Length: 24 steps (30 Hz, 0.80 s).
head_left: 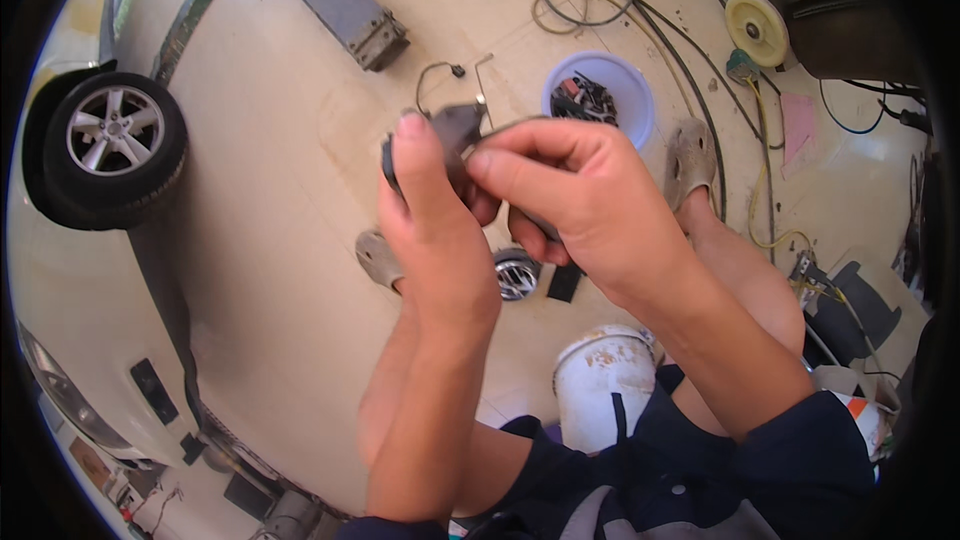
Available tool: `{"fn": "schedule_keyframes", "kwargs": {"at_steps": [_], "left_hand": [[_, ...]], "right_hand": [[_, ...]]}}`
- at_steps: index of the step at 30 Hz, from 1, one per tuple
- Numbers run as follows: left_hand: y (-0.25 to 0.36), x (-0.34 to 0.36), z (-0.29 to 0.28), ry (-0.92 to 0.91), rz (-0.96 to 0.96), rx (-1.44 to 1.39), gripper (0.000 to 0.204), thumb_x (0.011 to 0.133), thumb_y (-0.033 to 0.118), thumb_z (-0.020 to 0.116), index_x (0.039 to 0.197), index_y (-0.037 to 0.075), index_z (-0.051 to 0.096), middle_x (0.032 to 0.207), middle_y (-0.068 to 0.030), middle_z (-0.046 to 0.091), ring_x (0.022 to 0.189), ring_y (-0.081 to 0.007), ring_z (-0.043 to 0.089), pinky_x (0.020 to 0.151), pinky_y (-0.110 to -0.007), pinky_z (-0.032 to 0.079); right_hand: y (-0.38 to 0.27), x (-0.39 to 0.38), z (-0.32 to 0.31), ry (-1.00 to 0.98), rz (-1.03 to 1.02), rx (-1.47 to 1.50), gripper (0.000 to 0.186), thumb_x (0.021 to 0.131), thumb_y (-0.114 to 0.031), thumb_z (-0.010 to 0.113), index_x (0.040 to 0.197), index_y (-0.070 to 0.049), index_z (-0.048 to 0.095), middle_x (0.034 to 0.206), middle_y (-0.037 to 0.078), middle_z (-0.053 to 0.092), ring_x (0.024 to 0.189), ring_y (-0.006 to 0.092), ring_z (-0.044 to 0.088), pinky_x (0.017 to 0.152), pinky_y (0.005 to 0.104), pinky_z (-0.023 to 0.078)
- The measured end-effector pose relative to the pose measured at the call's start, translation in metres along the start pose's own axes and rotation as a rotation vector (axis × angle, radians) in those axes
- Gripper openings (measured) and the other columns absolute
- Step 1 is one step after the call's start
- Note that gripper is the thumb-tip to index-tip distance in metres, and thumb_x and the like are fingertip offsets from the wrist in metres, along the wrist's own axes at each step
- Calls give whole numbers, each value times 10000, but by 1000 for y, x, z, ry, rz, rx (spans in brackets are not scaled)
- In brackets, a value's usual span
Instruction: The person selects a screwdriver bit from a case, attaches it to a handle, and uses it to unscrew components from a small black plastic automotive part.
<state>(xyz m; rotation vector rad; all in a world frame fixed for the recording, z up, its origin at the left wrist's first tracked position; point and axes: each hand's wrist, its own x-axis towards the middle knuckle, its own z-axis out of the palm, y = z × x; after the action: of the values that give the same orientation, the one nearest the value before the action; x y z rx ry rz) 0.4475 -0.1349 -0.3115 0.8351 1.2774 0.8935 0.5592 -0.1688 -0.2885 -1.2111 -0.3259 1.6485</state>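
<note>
In front of me my left hand (435,210) is closed around a dark, block-like part (458,130), thumb up along its side. A thin dark cable (422,85) curves up from behind the thumb and ends in a small plug (457,71). A thin bent metal piece (481,90) sticks up at the part's far end. My right hand (590,190) is pinched at the part's right edge, close to the left fingers. Under its curled lower fingers shows another dark piece (533,223), mostly hidden.
Beyond the hands stands a pale round basin (648,105) with small dark parts inside. Below them are a round chrome-and-black piece (516,275) and a rusty white bucket (600,385). A car wheel (115,130) is at left; a metal beam (330,0) and hoses (690,70) lie farther off.
</note>
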Motion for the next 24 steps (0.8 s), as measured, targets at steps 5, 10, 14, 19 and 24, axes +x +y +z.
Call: {"fn": "schedule_keyframes", "kwargs": {"at_steps": [5,10,14,19,24], "left_hand": [[12,12,-17,138,76,-167,422,936,480,510,769,99,440,619,27,336,586,-97,330,577,-263,307],[34,26,-37,87,150,-349,351,934,402,549,827,85,442,647,1,336,637,-133,365,615,-286,323],[54,19,-67,201,175,-348,337,945,378,537,825,76,448,642,-9,340,641,-148,363,616,-297,329],[38,20,-80,228,115,-404,362,953,396,514,812,68,457,643,-12,331,640,-152,349,610,-296,327],[40,9,-65,245,23,-446,396,961,418,492,783,66,458,640,-12,332,634,-151,350,603,-295,326]], "right_hand": [[11,9,-12,-155,98,-176,154,856,-144,660,884,6,682,706,39,652,471,39,457,424,196,341],[77,43,-69,-83,400,-527,152,857,-171,656,877,-22,674,688,21,621,452,42,436,400,204,317],[200,86,-109,229,569,-366,111,888,-157,599,884,-46,598,673,-1,509,449,58,362,382,220,265],[264,152,-137,410,570,-180,75,881,-117,558,895,-44,545,679,21,456,462,79,333,384,237,247],[293,191,-145,466,558,-152,83,898,-122,534,907,-42,554,679,20,457,467,88,336,387,239,256]]}}
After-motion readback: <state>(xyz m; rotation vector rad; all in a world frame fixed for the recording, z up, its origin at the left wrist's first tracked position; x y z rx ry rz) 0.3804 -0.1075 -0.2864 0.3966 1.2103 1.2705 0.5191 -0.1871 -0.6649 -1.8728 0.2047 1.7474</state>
